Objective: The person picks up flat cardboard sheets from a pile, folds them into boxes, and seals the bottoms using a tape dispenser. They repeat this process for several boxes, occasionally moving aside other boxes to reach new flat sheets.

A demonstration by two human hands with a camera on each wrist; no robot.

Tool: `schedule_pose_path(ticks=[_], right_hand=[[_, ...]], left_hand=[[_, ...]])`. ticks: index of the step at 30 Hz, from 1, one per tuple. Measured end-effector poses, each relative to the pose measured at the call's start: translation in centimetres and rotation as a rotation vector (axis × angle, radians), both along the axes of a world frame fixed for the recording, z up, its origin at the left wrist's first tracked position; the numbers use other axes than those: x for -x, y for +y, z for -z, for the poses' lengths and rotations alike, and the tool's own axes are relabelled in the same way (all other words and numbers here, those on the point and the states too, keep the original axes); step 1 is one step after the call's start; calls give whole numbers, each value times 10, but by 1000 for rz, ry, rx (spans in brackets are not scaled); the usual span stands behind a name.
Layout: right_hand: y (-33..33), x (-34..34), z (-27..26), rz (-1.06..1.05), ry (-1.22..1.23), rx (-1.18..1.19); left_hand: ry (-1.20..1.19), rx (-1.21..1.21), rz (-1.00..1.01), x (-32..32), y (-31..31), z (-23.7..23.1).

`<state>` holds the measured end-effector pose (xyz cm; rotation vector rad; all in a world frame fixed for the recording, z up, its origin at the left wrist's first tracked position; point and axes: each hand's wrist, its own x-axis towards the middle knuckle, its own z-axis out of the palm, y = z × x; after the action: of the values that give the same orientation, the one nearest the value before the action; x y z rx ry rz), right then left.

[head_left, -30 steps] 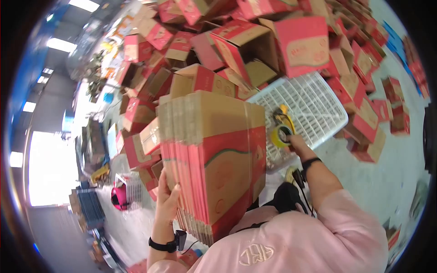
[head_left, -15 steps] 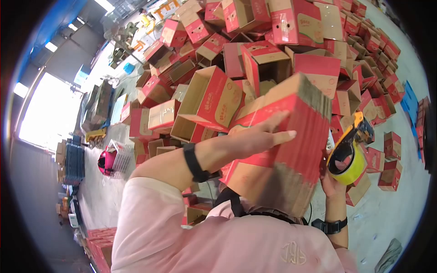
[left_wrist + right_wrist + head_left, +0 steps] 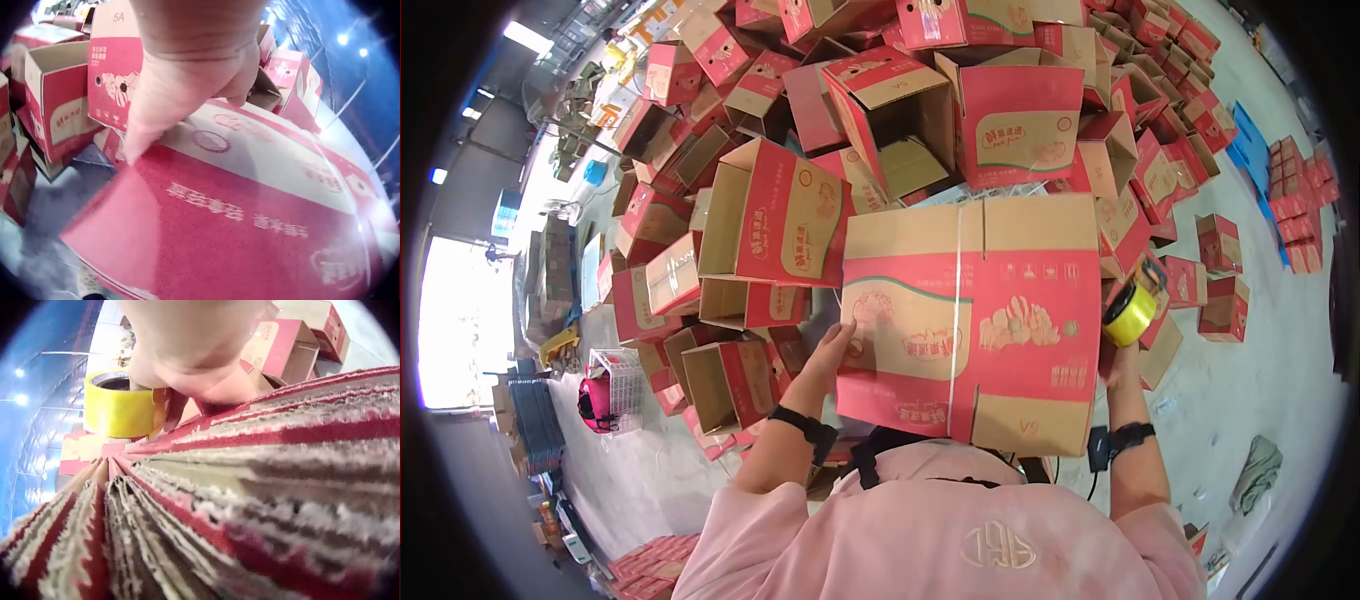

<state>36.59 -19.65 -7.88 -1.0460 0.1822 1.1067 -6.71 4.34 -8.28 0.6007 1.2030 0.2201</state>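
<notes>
Gripping the left edge of one bundle of flattened cartons (image 3: 1010, 345), the left hand (image 3: 828, 355) has its thumb on the printed face. The right hand (image 3: 1122, 365) is at the opposite edge, its fingers hooked on one tape dispenser (image 3: 1138, 308) with a single yellow roll (image 3: 119, 412). One white strap (image 3: 956, 350) crosses the bundle, which is in front of the person's torso, before a pile of assembled cartons (image 3: 770, 215) too numerous to count. One white basket (image 3: 629, 375) stands on the floor at left. The bundle's top sheet is red and brown, with fruit pictures, a green curve and an upside-down "5A"; its stacked edges look frayed.
</notes>
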Motion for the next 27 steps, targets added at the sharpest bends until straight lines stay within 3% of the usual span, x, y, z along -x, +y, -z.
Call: schedule_pose_path(ticks=[3,7,9,11,13,15,16,18,19,22,23,24,26,27], right_hand=[[28,-41,1,-99,-165,82],[60,-80,-41,-159,-636,198],[71,-65,-92,-211,-674,363],[77,-32,-117,-273,-804,450],[71,-16,-103,-308,-971,469],[68,-11,-82,-461,-1137,515],[70,-7,-77,-527,-1206,553],[71,-12,-53,-576,-1308,621],[73,-18,-44,-626,-1416,682],[80,-30,-23,-732,-1355,811],[77,-32,-15,-679,-1501,749],[78,-27,-24,-682,-1494,737],[87,-5,-65,-412,-2119,422],[85,8,-75,-468,-1993,325]], left_hand=[[-18,-341,11,-2,7,1],[-126,-356,-77,-45,36,-31],[544,-1414,397,-64,43,-25],[326,-1629,353,-94,32,-57],[-203,-838,448,-115,-8,-63],[-379,-336,487,-132,-45,-39],[-377,-331,485,-137,-53,-39],[-389,215,454,-149,-63,-37],[-387,216,445,-160,-67,-36],[-358,228,396,-190,-80,-32],[-345,230,390,-195,-87,-34],[-343,242,271,-202,-92,-39],[-333,236,147,-210,-93,-32],[-368,243,118,-207,-88,-12]])
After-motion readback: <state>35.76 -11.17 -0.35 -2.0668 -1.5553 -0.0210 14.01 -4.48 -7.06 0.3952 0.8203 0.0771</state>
